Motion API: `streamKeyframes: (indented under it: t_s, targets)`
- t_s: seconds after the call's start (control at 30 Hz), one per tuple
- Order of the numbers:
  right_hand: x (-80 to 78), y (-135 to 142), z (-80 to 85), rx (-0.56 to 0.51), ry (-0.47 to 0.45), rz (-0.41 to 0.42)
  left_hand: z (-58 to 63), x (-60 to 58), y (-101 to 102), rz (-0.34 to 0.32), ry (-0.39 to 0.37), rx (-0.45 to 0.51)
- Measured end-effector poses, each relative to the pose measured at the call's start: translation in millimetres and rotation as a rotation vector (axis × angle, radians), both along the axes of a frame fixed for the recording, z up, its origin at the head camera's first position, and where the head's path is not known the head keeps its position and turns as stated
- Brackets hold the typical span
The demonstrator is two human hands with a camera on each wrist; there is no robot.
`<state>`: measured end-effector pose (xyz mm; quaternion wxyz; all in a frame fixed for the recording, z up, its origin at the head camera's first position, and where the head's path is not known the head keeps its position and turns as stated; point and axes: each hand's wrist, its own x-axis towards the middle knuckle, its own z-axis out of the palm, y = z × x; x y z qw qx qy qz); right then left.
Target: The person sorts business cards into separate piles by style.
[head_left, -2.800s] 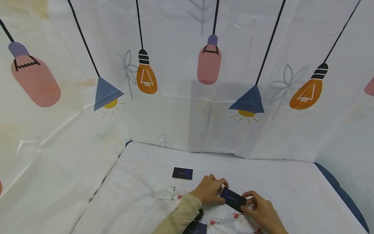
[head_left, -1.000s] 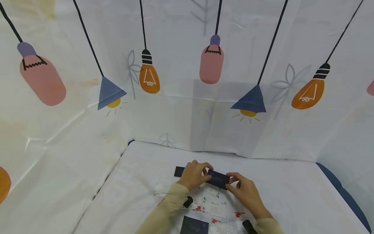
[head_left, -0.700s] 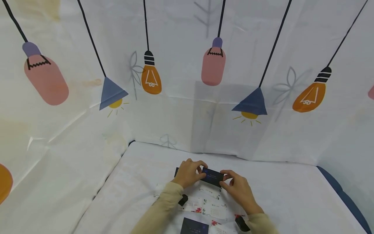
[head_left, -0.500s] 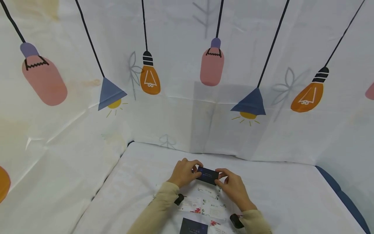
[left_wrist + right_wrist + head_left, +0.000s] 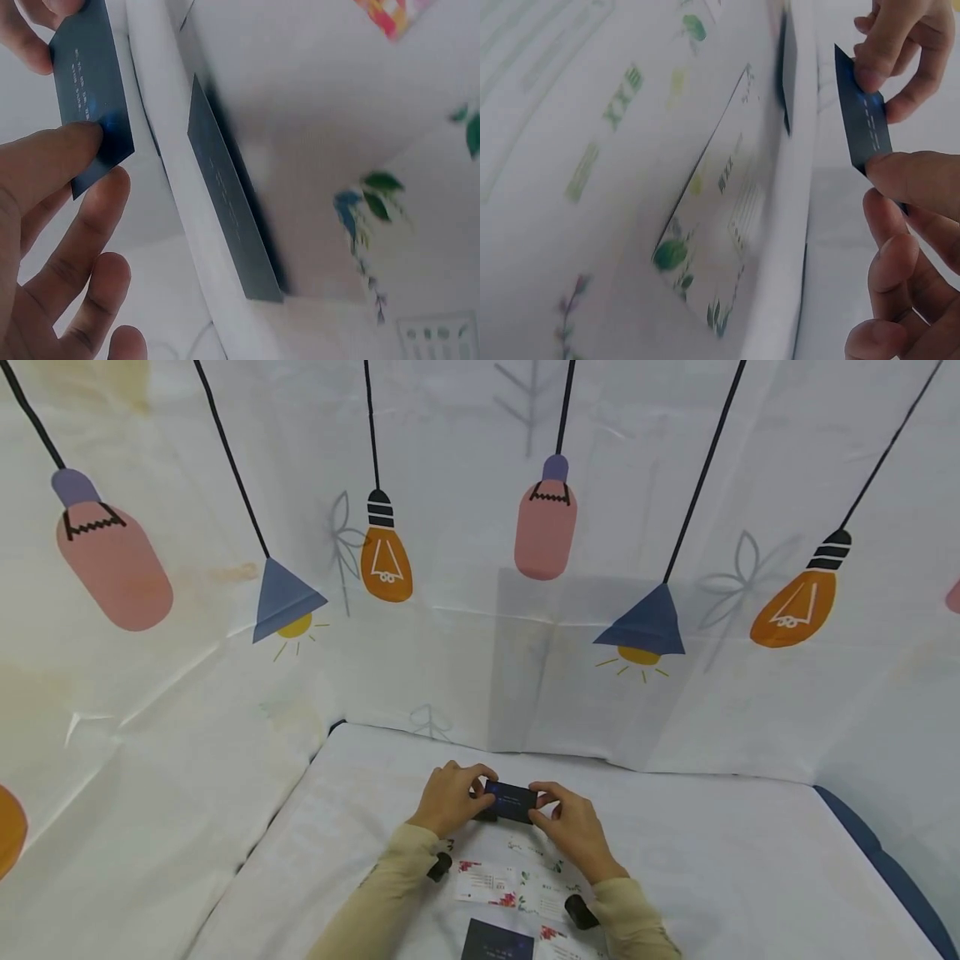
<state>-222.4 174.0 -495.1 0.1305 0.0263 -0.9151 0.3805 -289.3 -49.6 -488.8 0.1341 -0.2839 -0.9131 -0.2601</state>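
Observation:
Both hands hold one dark blue business card [image 5: 512, 802] above the table. The left hand [image 5: 450, 797] pinches its left end between thumb and fingers, while the right hand [image 5: 573, 833] pinches its right end. In the left wrist view the raised card [image 5: 91, 82] is tilted, with the left thumb pressed on its face. A second dark card [image 5: 225, 202] lies on the white surface below; in the head view it is mostly hidden behind the left hand and the held card. The right wrist view shows both hands gripping the same card [image 5: 864, 124].
White cards with red flowers [image 5: 486, 883] and with green leaves [image 5: 551, 893] lie nearer the person. Another dark card [image 5: 497, 942] sits at the bottom edge. A white sheet printed with lamps [image 5: 545, 531] hangs behind the table.
Both hands have carried the dark card away from the person and leftward, from over the white cards to beside the far dark card. Their pinch on its two ends is unchanged.

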Motion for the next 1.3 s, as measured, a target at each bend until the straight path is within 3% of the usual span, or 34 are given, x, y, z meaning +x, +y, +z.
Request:
streamKeyframes:
  t_s: [0.5,0.9,1.3]
  targets:
    - [-25.4,-30,-4.1,-0.021,-0.007,0.047,4.1,-10.3,-29,0.074,0.081,-0.036]
    - [-35.7,-44,-13.2,-0.008,-0.065,0.069,-1.9,-10.4,-37,0.169,0.008,-0.085]
    - [-39.8,-49,-16.8,0.063,-0.09,0.084,-4.6,-9.6,-37,0.206,-0.108,-0.103]
